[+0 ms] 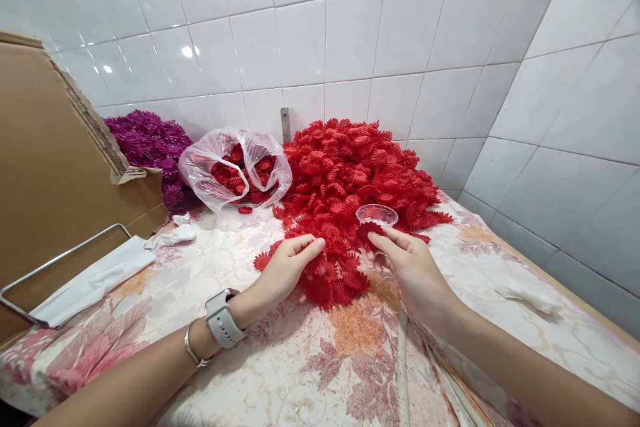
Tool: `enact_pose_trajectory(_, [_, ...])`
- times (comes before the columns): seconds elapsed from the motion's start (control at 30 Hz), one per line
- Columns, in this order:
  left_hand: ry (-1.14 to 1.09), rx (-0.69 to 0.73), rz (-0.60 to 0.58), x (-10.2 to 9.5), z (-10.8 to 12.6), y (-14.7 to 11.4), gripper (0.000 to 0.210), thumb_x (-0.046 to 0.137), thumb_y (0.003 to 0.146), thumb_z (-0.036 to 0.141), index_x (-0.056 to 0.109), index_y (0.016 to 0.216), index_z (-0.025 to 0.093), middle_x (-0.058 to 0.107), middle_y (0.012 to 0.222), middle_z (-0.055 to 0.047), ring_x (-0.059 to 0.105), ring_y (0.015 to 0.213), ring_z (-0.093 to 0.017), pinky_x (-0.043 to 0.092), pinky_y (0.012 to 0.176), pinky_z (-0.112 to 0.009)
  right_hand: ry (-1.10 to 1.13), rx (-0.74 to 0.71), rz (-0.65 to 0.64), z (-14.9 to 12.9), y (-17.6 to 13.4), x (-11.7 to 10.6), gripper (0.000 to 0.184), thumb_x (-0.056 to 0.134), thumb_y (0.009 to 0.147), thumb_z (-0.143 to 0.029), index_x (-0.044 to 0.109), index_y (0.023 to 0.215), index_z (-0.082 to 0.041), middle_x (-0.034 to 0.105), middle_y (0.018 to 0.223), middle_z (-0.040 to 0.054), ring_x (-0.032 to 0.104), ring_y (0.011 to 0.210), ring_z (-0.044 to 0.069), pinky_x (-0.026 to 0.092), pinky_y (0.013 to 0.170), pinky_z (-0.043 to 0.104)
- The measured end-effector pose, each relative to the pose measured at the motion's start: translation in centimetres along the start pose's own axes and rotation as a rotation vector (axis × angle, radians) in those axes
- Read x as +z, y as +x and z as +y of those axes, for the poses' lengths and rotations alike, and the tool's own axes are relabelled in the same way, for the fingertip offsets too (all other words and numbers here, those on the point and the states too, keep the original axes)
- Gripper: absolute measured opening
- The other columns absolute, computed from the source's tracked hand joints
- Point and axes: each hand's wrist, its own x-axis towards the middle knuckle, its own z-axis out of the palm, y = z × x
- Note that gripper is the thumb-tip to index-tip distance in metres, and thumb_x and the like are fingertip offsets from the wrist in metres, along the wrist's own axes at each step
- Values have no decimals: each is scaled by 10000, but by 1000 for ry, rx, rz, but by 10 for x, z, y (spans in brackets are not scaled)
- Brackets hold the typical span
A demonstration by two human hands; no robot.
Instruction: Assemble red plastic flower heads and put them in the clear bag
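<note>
A large heap of red fabric flower pieces (350,167) with fringed, petal-like edges spreads from the wall toward both hands. My right hand (413,267) pinches a darker red flower piece (369,233) between thumb and fingers, just in front of a clear round plastic tub (377,215). My left hand (293,263) is closed over the front of the heap, thumb against the index finger. Anything between those fingertips is too small or hidden to make out. A watch and a bangle are on the left wrist.
A clear plastic bag (235,170) of dark red pieces stands left of the heap, beside a purple pile (150,147). At far left are a cardboard box (50,147) and a metal frame (70,260) over white paper. Thin stems (450,373) lie below my right arm.
</note>
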Motion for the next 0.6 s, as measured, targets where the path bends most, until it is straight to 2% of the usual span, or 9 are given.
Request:
enact_pose_trajectory(0.07, [152,131,192,-1,-2,1,154,514,792,314,562,852,181,586,892,-37,528,849,-165,390,769,-280,-104,-48,-26,0,0,0,269,589,720,-350,640,922,-180,587,647,-12,485,536,120,384,533,257])
enact_pose_trajectory(0.1, [221,202,256,-2,-2,1,196,548,771,270,548,951,193,563,1013,-50,499,973,-180,362,858,-298,-149,-77,-52,0,-1,1,270,578,730,-346,644,938,-187,610,700,0,515,584,131,394,554,258])
enact_pose_trajectory(0.17, [310,303,285,-2,-1,0,279,562,762,218,522,1038,210,515,1124,-60,436,1096,-189,302,953,-315,-204,-125,-101,1,-2,3,252,559,745,-336,653,929,-191,636,809,24,555,688,151,408,584,254])
enact_pose_trajectory(0.23, [335,341,231,-2,2,-2,191,512,803,215,547,991,210,527,1093,-59,452,1078,-184,310,951,-311,-222,-125,-133,3,-3,4,263,539,759,-341,642,945,-186,645,794,30,560,651,147,406,537,245])
enact_pose_trajectory(0.3, [339,342,157,0,5,-5,132,485,828,234,571,923,201,558,1024,-51,496,1008,-175,350,901,-292,-231,-77,-190,4,-4,4,272,517,774,-359,628,933,-168,635,639,15,513,494,123,373,452,234])
enact_pose_trajectory(0.4, [308,287,58,3,6,-9,142,512,821,293,576,897,192,609,906,-23,553,854,-150,405,777,-252,-226,-12,-268,4,-4,4,256,521,769,-387,610,784,-147,575,450,-11,404,342,86,302,375,215])
enact_pose_trajectory(0.5, [232,223,-21,6,4,-11,172,531,807,338,588,862,185,634,832,0,569,759,-131,419,688,-225,-208,0,-248,4,-5,5,275,579,719,-419,555,656,-153,544,418,-23,385,326,74,267,360,208])
enact_pose_trajectory(0.6, [182,199,-64,8,3,-12,173,556,790,332,608,839,175,643,838,-1,570,769,-129,418,688,-217,-191,-43,-189,4,-7,6,309,649,658,-425,498,589,-165,500,440,-49,426,386,83,299,393,209])
